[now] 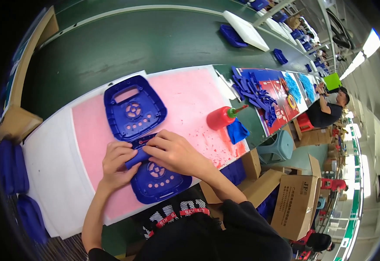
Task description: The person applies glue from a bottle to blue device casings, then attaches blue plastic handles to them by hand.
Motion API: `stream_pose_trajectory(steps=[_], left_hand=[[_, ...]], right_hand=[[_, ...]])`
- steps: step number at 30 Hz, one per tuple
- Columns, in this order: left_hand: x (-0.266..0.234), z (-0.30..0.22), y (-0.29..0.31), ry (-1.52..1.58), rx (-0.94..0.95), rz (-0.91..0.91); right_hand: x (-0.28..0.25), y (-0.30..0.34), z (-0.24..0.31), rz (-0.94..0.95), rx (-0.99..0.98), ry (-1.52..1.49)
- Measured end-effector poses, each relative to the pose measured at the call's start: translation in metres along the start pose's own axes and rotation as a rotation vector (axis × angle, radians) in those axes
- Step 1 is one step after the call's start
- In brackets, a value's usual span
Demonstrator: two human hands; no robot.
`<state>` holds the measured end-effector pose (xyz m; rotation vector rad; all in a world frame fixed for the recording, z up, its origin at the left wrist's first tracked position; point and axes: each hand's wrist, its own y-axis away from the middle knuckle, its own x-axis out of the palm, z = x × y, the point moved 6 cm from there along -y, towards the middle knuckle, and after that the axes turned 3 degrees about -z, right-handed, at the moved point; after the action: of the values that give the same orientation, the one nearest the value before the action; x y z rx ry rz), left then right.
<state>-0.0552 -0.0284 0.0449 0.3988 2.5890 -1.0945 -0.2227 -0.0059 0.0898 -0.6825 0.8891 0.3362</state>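
My left hand (pixel 117 164) and my right hand (pixel 176 153) are both closed on a smooth blue plastic strip (pixel 134 162), one at each end. They hold it at the upper edge of a blue plastic housing (pixel 179 183) with a round vent and several holes. My fingers hide part of that edge, so I cannot tell whether the strip is seated in it. Just beyond my hands lies a similar blue housing (pixel 117 114), with a wide opening at its far end. Both housings rest on a pink sheet (pixel 181 93).
A red squeeze bottle (pixel 217 118) with a green cap leans at the right, beside a blue piece (pixel 237 131). Several blue strips (pixel 255 92) are heaped farther right. Cardboard boxes (pixel 292 206) stand at the lower right. A person (pixel 327 111) sits along the bench.
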Motion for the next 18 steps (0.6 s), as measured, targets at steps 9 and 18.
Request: stream_pose_trajectory(steps=[9,18], left_hand=[[0.008,0.005,0.0,-0.027,-0.082,0.028],[0.004,0.001,0.008,-0.184,0.004,-0.085]], right_hand=[[-0.005,0.012,-0.015,-0.066,0.114,-0.071],[-0.011,0.02,-0.042,-0.279,0.277,0.052]])
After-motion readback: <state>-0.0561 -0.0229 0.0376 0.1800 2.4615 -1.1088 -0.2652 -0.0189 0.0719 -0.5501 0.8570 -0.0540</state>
